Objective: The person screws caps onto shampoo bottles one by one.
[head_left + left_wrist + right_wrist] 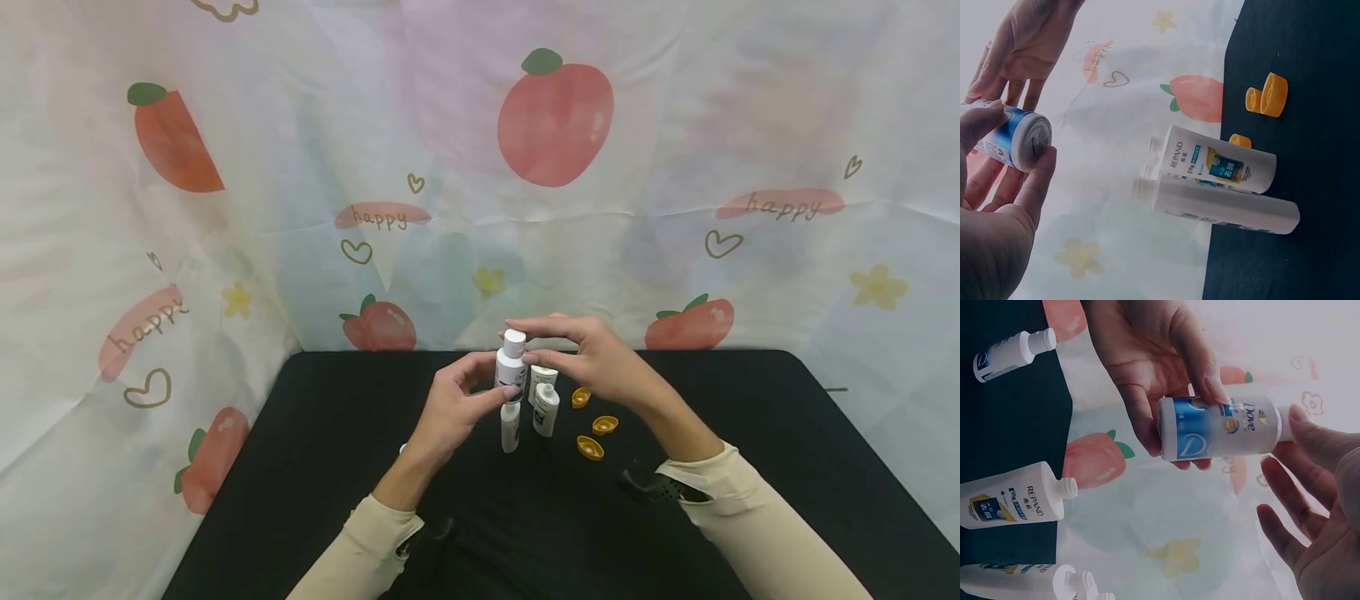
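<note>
In the head view my left hand [450,408] grips a small white Dove bottle [510,367] by its lower body, above the table. The right wrist view shows the bottle's blue band [1192,428] and white shoulder. My right hand [600,354] is at its white cap [514,340], with the thumb on the cap and a finger beside it. Below stand white Repand bottles with bare necks: one [510,427] at left, one [546,410] at right and one [543,377] behind, partly hidden.
Three yellow oval caps lie right of the bottles: a near one [590,448], a middle one [605,425] and a far one [581,397]. Another capped white-and-blue bottle [1005,357] stands on the black table [712,417], mostly hidden behind my left wrist in the head view. A printed curtain [450,125] hangs behind.
</note>
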The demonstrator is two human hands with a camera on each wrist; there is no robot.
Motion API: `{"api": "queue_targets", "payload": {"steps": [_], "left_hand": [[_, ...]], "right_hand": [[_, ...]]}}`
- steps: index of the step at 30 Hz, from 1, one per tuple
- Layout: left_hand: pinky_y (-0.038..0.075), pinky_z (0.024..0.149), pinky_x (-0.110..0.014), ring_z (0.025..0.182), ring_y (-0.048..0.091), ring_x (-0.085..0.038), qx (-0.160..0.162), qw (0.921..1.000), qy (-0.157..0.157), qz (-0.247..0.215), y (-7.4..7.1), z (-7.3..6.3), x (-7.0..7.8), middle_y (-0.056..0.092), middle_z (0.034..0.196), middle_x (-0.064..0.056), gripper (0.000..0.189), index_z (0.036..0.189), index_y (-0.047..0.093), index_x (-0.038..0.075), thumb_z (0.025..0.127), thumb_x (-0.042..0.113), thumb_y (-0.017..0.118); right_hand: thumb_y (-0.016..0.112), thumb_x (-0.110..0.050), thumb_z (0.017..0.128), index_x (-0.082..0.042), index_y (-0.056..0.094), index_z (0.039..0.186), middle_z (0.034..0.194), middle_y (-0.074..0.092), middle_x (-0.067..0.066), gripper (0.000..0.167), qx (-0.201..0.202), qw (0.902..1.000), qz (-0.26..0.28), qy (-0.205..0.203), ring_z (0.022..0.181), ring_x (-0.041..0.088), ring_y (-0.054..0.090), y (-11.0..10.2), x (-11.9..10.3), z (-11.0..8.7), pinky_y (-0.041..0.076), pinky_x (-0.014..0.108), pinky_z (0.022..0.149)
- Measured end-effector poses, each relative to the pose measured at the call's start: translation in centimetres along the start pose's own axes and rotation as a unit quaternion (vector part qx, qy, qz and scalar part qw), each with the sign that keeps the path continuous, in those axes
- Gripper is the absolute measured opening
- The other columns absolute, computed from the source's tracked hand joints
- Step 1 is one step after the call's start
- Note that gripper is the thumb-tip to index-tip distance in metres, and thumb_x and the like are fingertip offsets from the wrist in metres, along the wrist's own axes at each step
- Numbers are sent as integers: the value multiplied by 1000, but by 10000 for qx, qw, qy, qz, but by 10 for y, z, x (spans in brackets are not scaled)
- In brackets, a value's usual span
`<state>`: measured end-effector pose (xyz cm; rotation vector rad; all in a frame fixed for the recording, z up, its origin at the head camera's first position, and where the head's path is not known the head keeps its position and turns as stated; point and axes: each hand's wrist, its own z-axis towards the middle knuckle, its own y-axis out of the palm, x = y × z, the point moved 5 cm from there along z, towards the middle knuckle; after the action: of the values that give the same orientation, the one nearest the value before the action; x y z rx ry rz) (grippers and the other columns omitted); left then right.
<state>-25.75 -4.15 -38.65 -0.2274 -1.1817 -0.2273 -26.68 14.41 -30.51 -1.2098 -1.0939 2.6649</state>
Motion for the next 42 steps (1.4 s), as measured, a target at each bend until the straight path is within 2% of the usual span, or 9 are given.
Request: {"api": "queue_targets", "payload": {"steps": [8,12,16,21,27,31,37,42], "left_hand": [[53,93,-35,106,66,-21,62,10000,-40,59,-4,0,2,70,113,-9,39,126,68,11,88,8,79],[53,94,-37,107,66,-21,8,10000,-41,3,-3,0,2,70,114,-9,39,126,68,11,88,7,79],[52,97,-41,109,66,-21,-51,9999,-55,-94,0,1,2,70,116,-9,40,126,69,12,88,7,79],[50,99,-50,109,66,-20,-56,9999,-46,-108,4,0,3,71,116,-9,40,127,69,12,88,8,79],[54,94,-38,109,66,-20,-107,9999,-67,-104,6,-2,4,70,117,-8,42,129,68,13,89,8,78],[56,92,-35,109,65,-22,-165,9997,-34,-190,7,-1,4,69,117,-10,42,130,67,12,90,7,77],[57,92,-35,110,65,-22,-182,9997,9,-176,7,-1,3,68,118,-11,42,130,66,11,90,7,77],[54,94,-43,108,66,-21,-68,9999,60,-57,4,0,3,70,117,-9,43,130,67,12,89,7,78]], "right_hand": [[74,-9,92,-21,68,134,128,69,-5,44,100,9999,-90,0,122,13,62,-3,1,-2,50,31,103],[72,-6,94,-17,70,128,123,71,-3,36,260,9996,-84,-22,119,17,65,-4,1,-1,49,29,103],[69,-3,95,-12,72,122,118,72,0,29,420,9991,58,-12,114,16,66,-4,2,1,51,30,100],[70,-4,95,-13,70,127,123,71,0,33,382,9990,230,-49,117,14,65,-3,0,2,52,34,99],[74,-8,93,-15,70,128,124,71,-3,36,274,9989,387,-51,118,13,65,0,-4,4,52,32,98],[74,-8,93,-16,69,129,124,71,-4,37,209,9990,392,-92,119,14,65,1,-4,4,51,29,99],[74,-7,93,-19,69,130,125,71,-4,39,158,9992,347,-118,122,14,63,0,-4,2,51,30,100],[74,-9,93,-20,69,131,127,70,-5,40,169,9995,265,-73,124,13,62,-1,-2,1,50,30,102]]}}
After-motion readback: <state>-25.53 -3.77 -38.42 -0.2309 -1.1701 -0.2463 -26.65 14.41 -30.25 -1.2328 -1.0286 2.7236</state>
